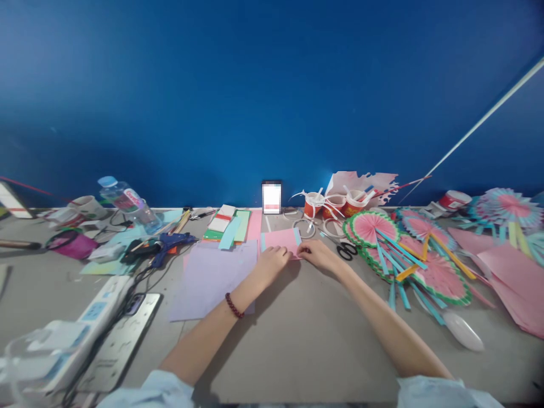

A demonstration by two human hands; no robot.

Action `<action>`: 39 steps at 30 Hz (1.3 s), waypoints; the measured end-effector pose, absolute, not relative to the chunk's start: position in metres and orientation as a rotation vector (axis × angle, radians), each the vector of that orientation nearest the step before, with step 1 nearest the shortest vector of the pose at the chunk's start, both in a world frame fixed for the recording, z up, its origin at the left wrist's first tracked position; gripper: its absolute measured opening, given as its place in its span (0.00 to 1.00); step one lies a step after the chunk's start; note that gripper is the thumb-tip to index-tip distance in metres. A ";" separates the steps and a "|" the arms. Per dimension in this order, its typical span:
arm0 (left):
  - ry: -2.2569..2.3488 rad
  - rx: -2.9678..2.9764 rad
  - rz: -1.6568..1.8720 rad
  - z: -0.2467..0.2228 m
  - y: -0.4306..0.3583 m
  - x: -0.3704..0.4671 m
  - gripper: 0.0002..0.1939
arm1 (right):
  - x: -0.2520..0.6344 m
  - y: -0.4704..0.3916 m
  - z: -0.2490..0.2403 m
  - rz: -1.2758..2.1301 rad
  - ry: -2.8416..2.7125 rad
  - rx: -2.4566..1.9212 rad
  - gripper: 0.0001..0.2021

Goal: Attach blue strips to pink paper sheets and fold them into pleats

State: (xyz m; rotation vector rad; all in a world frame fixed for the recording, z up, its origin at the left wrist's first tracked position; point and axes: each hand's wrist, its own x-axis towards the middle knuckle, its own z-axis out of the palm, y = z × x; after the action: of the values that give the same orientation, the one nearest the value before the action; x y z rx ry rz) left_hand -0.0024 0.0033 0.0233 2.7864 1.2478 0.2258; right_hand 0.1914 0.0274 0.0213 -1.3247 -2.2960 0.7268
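A pink sheet of paper [280,238] with light blue strips along its side edges lies in front of me. My left hand [274,264] rests on its near edge, fingers bent down onto the paper. At the near right corner, my right hand [318,254] pinches the edge between thumb and fingers. Both hands sit close together, and the paper's near edge looks partly folded between them. Lavender paper sheets [212,277] lie just left of my left hand. Black-handled scissors [347,250] are to the right of my right hand.
A phone [271,197] with a lit screen stands against the blue wall. Folded paper fans [369,229] and red cups [313,205] are on the right. Leftward are a glue gun [170,245], a water bottle [131,204], a power strip [96,317] and another phone [123,340].
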 end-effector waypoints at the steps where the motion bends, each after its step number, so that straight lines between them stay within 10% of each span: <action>1: 1.245 2.792 0.222 0.022 0.004 -0.002 0.11 | 0.192 0.027 0.022 0.730 -2.292 -1.326 0.09; 39: 0.945 1.912 0.997 0.109 -0.029 -0.012 0.16 | 0.177 -0.020 0.103 0.829 -1.785 -1.020 0.13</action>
State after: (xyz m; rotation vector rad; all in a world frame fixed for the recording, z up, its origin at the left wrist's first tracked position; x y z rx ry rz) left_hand -0.0124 -0.0288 0.1092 1.9121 0.9451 0.9967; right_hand 0.1767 -0.0201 0.1028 -1.0204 -1.7854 0.8292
